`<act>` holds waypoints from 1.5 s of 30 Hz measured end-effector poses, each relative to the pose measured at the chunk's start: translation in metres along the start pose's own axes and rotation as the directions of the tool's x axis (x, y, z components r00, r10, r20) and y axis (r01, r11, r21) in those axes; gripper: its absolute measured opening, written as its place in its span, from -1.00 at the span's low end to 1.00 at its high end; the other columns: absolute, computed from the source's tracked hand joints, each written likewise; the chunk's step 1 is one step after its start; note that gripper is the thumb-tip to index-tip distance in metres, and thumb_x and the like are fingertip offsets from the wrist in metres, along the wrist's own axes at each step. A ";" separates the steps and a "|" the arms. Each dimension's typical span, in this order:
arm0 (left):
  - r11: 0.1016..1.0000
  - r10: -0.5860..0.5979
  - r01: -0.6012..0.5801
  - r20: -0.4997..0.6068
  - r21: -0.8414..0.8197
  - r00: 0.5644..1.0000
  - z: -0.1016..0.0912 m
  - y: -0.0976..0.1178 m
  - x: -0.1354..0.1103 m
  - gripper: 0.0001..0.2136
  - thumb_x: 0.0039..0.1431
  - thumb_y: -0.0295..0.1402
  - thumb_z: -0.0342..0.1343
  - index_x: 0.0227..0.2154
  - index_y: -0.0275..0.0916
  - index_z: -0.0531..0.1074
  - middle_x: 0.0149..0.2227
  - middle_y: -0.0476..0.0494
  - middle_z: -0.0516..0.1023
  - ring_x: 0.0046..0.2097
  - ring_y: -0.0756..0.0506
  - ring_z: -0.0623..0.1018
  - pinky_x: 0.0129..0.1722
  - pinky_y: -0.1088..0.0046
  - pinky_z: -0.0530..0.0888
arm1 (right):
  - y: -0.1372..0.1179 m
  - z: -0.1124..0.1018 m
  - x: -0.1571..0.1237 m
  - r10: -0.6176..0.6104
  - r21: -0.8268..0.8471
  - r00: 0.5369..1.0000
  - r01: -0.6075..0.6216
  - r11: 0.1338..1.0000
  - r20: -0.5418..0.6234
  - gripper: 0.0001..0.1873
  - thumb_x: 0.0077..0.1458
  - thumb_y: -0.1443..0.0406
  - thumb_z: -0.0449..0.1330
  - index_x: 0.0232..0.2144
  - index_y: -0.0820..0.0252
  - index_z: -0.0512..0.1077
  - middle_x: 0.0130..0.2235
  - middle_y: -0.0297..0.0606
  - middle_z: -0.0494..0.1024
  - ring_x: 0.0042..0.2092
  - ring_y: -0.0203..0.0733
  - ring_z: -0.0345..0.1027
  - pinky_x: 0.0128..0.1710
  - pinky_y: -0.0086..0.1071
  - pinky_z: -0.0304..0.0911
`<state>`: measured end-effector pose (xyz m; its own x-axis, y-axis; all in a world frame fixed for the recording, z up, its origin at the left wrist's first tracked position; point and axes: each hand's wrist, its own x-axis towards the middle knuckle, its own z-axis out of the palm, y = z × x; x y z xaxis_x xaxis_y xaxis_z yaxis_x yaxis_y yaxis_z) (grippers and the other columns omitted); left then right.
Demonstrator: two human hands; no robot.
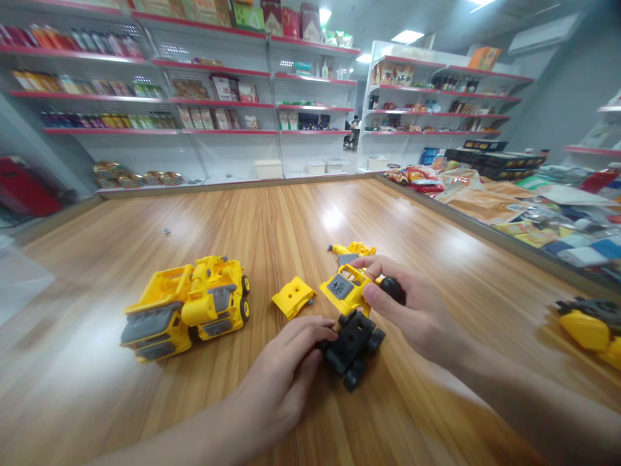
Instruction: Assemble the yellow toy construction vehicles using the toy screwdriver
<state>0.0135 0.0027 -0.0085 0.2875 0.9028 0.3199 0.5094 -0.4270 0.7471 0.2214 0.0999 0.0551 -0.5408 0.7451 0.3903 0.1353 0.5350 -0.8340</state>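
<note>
Shop shelving with red edges lines the far walls, and a broad wooden table (204, 220) carries the work; only the head view is available.

Head view. Toward the near edge of the table, about midway along it, the black wheeled chassis (353, 348) rests on the surface. The left hand (286, 369) lies palm down beside it, fingertips closed against its left end, pinning it flat. The right hand (417, 310) comes in from the right, wrist raised, fingers curled around a yellow cab piece (345, 288) and a round black part (392, 289), thumb on top. Cab piece sits just above the chassis, touching or nearly so; I cannot tell which.

Judgement: the step appears to be mating cab to chassis. It would go best with the chassis held level and the cab brought straight down, not tilted, with pressure over the join.

Loose yellow panel (293, 297) lies just left of the cab. Another yellow fragment (353, 249) lies beyond it. A complete yellow dump truck (187, 314) stands well apart toward the left edge. Another yellow toy (589, 327) sits at the right edge.
</note>
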 end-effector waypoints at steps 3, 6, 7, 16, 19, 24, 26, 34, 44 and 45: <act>0.997 -0.075 0.076 -0.052 0.027 0.996 -0.002 0.004 -0.001 -0.80 0.28 -0.48 -0.04 -0.10 -0.16 0.38 0.06 -0.21 0.45 0.12 -0.19 0.44 0.14 0.23 0.40 | 0.000 0.002 0.001 0.024 0.009 0.999 -0.025 1.000 0.029 -0.81 0.25 0.19 0.16 -0.36 0.16 0.35 -0.15 -0.19 0.50 -0.04 -0.12 0.37 0.04 -0.21 0.21; 0.993 -0.105 0.105 -0.011 0.049 0.994 -0.002 0.008 -0.002 -0.58 0.07 -0.30 0.27 -0.02 -0.16 0.30 0.02 -0.23 0.44 0.06 -0.25 0.46 0.05 0.18 0.46 | 0.001 0.003 0.001 0.014 -0.017 0.997 -0.012 1.000 0.070 -0.82 0.23 0.20 0.18 -0.37 0.17 0.36 -0.13 -0.20 0.50 -0.05 -0.13 0.37 0.05 -0.21 0.21; 0.992 -0.112 0.112 -0.008 0.059 0.994 -0.001 0.007 -0.003 -0.48 -0.01 -0.27 0.33 0.01 -0.16 0.27 0.01 -0.23 0.44 0.04 -0.27 0.46 0.02 0.16 0.47 | 0.001 0.003 0.001 0.005 -0.028 0.997 -0.003 1.000 0.080 -0.83 0.22 0.21 0.19 -0.36 0.17 0.37 -0.13 -0.20 0.50 -0.05 -0.14 0.37 0.05 -0.21 0.21; 0.957 -0.231 0.189 -0.187 -0.220 0.955 0.010 0.002 0.002 -0.49 0.04 -0.44 0.24 0.02 -0.11 0.15 -0.01 -0.19 0.50 -0.01 -0.21 0.56 -0.02 0.19 0.52 | 0.006 0.006 -0.002 -0.080 -0.013 0.982 0.083 0.996 0.170 -0.90 0.17 0.25 0.25 -0.30 0.18 0.47 -0.05 -0.16 0.49 0.01 -0.13 0.38 0.11 -0.19 0.21; 0.944 -0.228 0.140 -0.283 -0.299 0.931 0.009 0.006 0.002 -0.46 0.04 -0.47 0.23 0.03 -0.13 0.12 0.02 -0.23 0.48 0.03 -0.21 0.55 0.03 0.16 0.50 | 0.006 0.006 -0.003 -0.070 -0.029 0.976 0.078 0.997 0.207 -0.92 0.15 0.29 0.26 -0.28 0.16 0.48 -0.04 -0.18 0.51 0.02 -0.14 0.38 0.11 -0.21 0.20; 0.927 -0.226 0.078 -0.377 -0.368 0.898 0.010 0.004 -0.002 -0.42 0.02 -0.51 0.24 0.07 -0.09 0.12 0.07 -0.19 0.43 0.11 -0.19 0.49 0.10 0.19 0.46 | 0.007 0.008 -0.003 -0.070 -0.045 0.972 0.082 0.996 0.224 -0.89 0.12 0.29 0.29 -0.31 0.16 0.42 -0.03 -0.19 0.50 0.02 -0.12 0.38 0.08 -0.22 0.22; 0.923 -0.224 0.071 -0.378 -0.379 0.898 0.009 0.003 -0.003 -0.40 0.02 -0.52 0.25 0.08 -0.06 0.12 0.08 -0.14 0.42 0.13 -0.16 0.47 0.14 0.23 0.44 | 0.008 0.009 -0.003 -0.062 -0.046 0.972 0.074 0.996 0.226 -0.86 0.12 0.29 0.29 -0.32 0.16 0.38 -0.02 -0.19 0.50 -0.01 -0.14 0.39 0.05 -0.24 0.23; 0.916 -0.204 0.073 -0.301 -0.395 0.932 0.007 0.003 -0.003 -0.40 0.09 -0.52 0.22 0.15 -0.01 0.17 0.20 -0.16 0.36 0.22 -0.18 0.41 0.17 0.25 0.44 | 0.011 0.007 -0.003 0.019 -0.072 0.971 -0.002 0.997 0.238 -0.70 0.07 0.30 0.32 -0.16 0.13 0.34 -0.09 -0.23 0.51 -0.06 -0.12 0.40 -0.02 -0.23 0.28; 0.932 -0.168 0.064 -0.268 -0.357 0.949 0.005 0.000 -0.006 -0.38 0.13 -0.47 0.22 0.23 -0.09 0.17 0.23 -0.24 0.37 0.21 -0.24 0.44 0.20 0.18 0.42 | 0.012 0.006 -0.002 -0.057 -0.127 0.970 0.088 0.988 0.235 -0.51 0.07 0.28 0.32 0.07 0.13 0.38 0.02 -0.15 0.49 0.07 -0.04 0.35 0.07 -0.19 0.24; 0.936 -0.167 0.068 -0.265 -0.346 0.950 0.005 0.000 -0.006 -0.38 0.13 -0.47 0.22 0.24 -0.10 0.16 0.22 -0.24 0.38 0.20 -0.25 0.44 0.20 0.17 0.42 | 0.012 0.006 -0.002 -0.054 -0.125 0.971 0.085 0.989 0.233 -0.51 0.07 0.28 0.32 0.07 0.13 0.37 0.02 -0.15 0.48 0.06 -0.06 0.36 0.07 -0.20 0.24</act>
<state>0.0157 -0.0030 -0.0139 -0.0265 0.9424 0.3335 0.2155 -0.3203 0.9225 0.2194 0.1023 0.0424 -0.7259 0.6016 0.3334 0.1911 0.6420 -0.7425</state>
